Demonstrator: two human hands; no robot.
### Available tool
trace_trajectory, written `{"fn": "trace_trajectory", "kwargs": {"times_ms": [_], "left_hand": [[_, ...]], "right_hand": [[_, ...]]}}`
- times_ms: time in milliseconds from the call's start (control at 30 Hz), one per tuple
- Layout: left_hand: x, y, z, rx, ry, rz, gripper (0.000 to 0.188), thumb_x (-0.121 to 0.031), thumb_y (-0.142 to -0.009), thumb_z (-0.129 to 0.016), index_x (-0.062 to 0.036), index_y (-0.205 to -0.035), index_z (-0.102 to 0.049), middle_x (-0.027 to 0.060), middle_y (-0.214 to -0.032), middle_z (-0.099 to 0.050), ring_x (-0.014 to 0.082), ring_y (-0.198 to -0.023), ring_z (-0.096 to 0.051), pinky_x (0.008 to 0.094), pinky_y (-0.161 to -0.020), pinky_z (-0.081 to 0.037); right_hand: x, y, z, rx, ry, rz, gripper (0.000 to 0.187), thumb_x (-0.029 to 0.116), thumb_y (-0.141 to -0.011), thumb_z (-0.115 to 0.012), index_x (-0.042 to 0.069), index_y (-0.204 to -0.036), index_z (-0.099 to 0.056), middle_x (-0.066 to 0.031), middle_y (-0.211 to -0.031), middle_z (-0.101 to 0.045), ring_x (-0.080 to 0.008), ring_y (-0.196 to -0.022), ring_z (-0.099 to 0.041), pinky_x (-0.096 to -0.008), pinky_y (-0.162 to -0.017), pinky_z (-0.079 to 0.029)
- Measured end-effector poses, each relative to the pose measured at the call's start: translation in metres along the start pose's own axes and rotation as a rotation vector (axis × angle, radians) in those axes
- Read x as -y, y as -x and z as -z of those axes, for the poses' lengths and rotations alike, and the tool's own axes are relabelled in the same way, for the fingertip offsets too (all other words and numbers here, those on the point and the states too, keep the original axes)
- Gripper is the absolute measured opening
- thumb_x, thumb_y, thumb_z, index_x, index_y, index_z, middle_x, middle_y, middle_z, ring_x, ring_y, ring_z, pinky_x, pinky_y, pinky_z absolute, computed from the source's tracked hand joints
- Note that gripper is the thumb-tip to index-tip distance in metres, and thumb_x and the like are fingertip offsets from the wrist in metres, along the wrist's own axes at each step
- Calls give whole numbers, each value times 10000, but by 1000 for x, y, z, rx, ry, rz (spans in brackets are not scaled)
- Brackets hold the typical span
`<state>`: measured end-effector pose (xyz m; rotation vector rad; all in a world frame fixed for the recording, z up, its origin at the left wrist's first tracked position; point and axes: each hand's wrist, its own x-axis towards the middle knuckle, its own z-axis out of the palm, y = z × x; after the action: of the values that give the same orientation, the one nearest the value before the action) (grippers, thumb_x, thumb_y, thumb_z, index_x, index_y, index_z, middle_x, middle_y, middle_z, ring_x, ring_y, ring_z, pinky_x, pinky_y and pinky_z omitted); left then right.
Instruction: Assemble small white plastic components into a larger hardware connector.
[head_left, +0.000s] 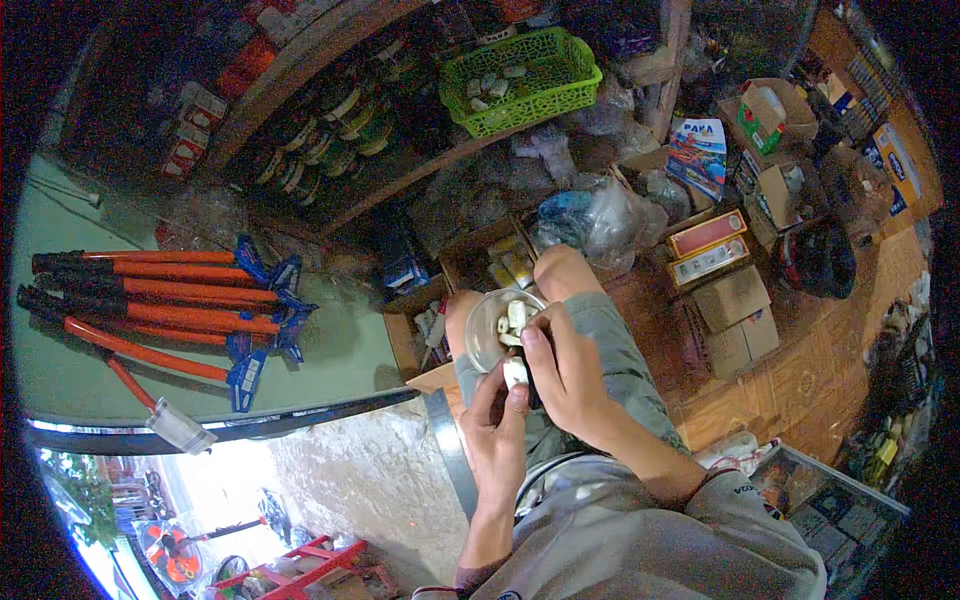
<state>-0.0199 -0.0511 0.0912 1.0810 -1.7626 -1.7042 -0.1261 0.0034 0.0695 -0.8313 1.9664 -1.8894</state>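
My left hand (497, 425) is closed, pinching a small white cylindrical piece (515, 373) between thumb and fingers. Right beside it, my right hand (567, 372) has its thumb and fingers drawn together at the same spot. Whatever lies between those right fingertips is too small to make out. A clear round plastic tub (482, 338) rests on my lap, just beyond both hands. Several similar small white pieces (515, 318) are heaped inside it, partly covered by my right fingers.
Orange-handled tools with blue ends (200, 290) lie on a pale green counter (340, 345) at the left. A bright green basket (500, 120) holding whitish pieces sits on a shelf ahead. Open cardboard boxes (735, 300) and plastic bags (610, 225) crowd the right.
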Motion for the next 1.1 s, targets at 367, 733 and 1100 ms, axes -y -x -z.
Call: {"fn": "trace_trajectory", "kwargs": {"times_ms": [367, 733, 1100], "left_hand": [[-8, -13, 14, 17, 68, -71, 284, -73, -961, -642, 72, -1204, -659, 88, -1057, -706, 136, -922, -613, 288, -838, -499], [0, -5, 11, 54, -144, -111, 358, -148, -962, -653, 108, -1212, -638, 165, -1168, -674, 224, -1053, -623, 332, -939, -485], [-2, -17, 5, 75, -293, -283, 269, -25, -961, -602, 65, -1208, -654, 150, -1141, -685, 209, -1050, -616, 309, -940, -473]], "right_hand": [[3, -3, -3, -7, -20, 118, 227, 239, -1036, -555, 16, -996, -541, -229, -730, -624, -436, -676, -654, -487, -563, -465], [0, -14, 0, 84, -93, -129, 267, 257, -1048, -534, -5, -1089, -498, -261, -931, -603, -429, -849, -631, -492, -724, -471], [-5, -16, -11, -19, -184, -71, 296, 276, -1083, -471, -19, -1077, -463, -254, -896, -545, -426, -855, -573, -478, -738, -434]]}}
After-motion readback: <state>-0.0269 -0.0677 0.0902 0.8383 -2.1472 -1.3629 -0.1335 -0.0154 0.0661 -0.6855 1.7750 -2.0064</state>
